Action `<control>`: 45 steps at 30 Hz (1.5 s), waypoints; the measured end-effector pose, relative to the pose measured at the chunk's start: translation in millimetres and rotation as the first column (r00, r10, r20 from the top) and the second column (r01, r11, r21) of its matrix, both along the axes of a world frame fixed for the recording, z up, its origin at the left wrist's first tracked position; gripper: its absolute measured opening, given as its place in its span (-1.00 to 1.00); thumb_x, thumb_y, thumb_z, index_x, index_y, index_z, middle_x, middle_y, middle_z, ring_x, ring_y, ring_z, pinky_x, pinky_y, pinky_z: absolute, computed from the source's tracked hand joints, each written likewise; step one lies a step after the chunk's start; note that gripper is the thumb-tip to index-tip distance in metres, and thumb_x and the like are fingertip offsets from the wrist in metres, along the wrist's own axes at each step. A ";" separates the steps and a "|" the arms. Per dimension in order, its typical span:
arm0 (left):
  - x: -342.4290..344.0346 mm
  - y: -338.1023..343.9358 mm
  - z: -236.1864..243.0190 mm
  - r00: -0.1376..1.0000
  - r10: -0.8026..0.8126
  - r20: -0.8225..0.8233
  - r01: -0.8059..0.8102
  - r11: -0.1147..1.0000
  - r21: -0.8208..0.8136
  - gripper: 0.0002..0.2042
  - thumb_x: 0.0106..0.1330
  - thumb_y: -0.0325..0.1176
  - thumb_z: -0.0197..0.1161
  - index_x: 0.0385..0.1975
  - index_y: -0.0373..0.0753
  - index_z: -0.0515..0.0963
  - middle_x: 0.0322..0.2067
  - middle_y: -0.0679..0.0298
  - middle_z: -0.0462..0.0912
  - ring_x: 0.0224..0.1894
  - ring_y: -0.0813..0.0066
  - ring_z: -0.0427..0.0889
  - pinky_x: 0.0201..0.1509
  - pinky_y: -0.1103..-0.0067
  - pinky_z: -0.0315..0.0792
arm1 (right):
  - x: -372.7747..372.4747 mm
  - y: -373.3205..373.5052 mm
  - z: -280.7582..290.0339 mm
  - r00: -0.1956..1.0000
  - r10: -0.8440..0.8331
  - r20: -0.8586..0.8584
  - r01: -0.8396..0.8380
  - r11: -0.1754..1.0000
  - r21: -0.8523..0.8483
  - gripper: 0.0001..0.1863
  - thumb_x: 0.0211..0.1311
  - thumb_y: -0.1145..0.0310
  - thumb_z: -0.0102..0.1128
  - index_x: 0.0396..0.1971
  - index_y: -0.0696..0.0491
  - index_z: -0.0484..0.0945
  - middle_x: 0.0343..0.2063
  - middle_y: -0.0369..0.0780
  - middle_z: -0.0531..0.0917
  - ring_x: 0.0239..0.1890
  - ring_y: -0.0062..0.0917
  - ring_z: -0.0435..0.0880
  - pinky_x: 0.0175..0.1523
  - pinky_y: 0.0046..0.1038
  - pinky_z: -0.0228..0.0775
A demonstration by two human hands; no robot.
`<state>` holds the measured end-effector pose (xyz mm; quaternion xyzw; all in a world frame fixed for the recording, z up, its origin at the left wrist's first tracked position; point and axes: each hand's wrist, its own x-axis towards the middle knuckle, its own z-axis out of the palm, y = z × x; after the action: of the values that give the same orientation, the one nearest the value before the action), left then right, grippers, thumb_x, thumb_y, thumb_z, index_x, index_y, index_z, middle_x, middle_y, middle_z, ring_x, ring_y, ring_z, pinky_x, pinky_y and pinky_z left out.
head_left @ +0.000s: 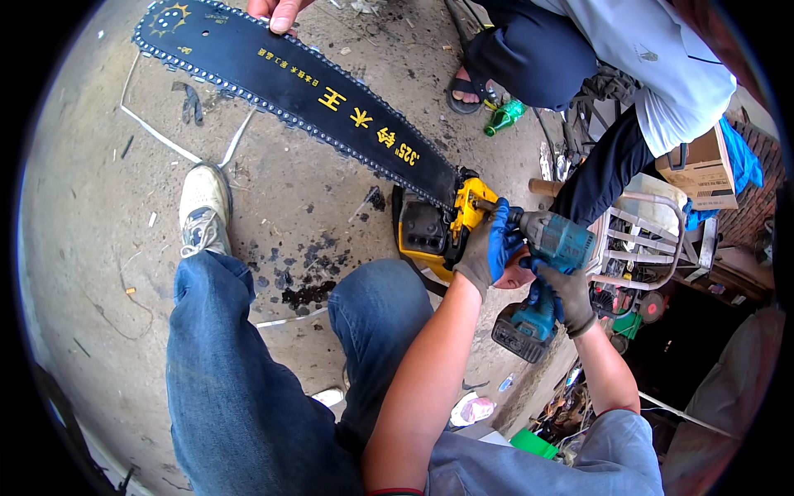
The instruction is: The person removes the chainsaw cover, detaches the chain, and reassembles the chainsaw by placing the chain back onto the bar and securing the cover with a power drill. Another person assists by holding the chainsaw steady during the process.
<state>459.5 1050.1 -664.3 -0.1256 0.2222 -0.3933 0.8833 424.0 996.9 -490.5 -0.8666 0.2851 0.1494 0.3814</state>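
Observation:
A chainsaw [422, 227] with a yellow and black body stands on the concrete floor. Its long black guide bar [327, 95], with the chain round its edge, points to the upper left. My right hand [569, 293], in a grey and blue glove, is closed round the grip of a teal cordless impact driver [561, 240], its nose toward the saw's yellow side. My left hand [490, 252], gloved alike, curls between that nose and the saw; what its fingers grip is hidden. Another person's bare hand [281, 11] touches the bar's upper edge. A bare hand [514, 274] shows behind my left wrist.
A person in a white shirt [662, 66] crouches at the upper right. Near their sandal lies a green bottle [504, 117]. A chair [641, 240], a cardboard box [703, 169] and clutter stand at the right. White strapping [157, 132] and dark oil stains [306, 293] mark the floor.

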 end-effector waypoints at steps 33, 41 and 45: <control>5.4 5.8 11.2 0.999 -0.015 -0.043 0.016 1.000 0.020 -0.47 0.44 0.14 0.06 0.05 -0.28 0.44 0.01 0.11 0.54 0.07 0.23 0.53 0.23 0.36 0.42 | 41.4 -15.3 12.6 0.986 -0.018 -0.165 0.030 0.997 0.067 -0.75 0.18 0.48 0.25 -0.11 0.13 0.61 -0.41 -0.27 0.69 -0.58 -0.64 0.62 -0.48 -0.58 0.53; 5.3 3.9 8.8 0.998 -0.037 -0.046 0.039 0.999 0.027 -0.44 0.43 0.14 0.07 0.09 -0.30 0.42 0.05 0.10 0.51 0.11 0.22 0.49 0.28 0.36 0.38 | 39.5 -17.1 10.4 0.988 0.019 -0.151 -0.016 1.000 0.025 -0.75 0.17 0.44 0.30 -0.13 0.12 0.63 -0.43 -0.28 0.69 -0.59 -0.64 0.60 -0.49 -0.58 0.51; 5.4 5.3 8.3 0.998 -0.036 -0.050 0.036 0.999 0.002 -0.51 0.46 0.10 0.05 0.04 -0.26 0.45 -0.02 0.15 0.54 0.06 0.26 0.53 0.22 0.40 0.43 | 42.2 -16.4 11.9 0.986 0.045 -0.160 -0.045 0.999 0.001 -0.75 0.18 0.44 0.29 -0.13 0.13 0.62 -0.43 -0.28 0.70 -0.60 -0.66 0.59 -0.51 -0.59 0.47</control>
<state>465.0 1055.4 -656.0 -0.1300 0.2472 -0.4057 0.8703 466.2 980.5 -478.7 -0.8585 0.2954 0.2265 0.3527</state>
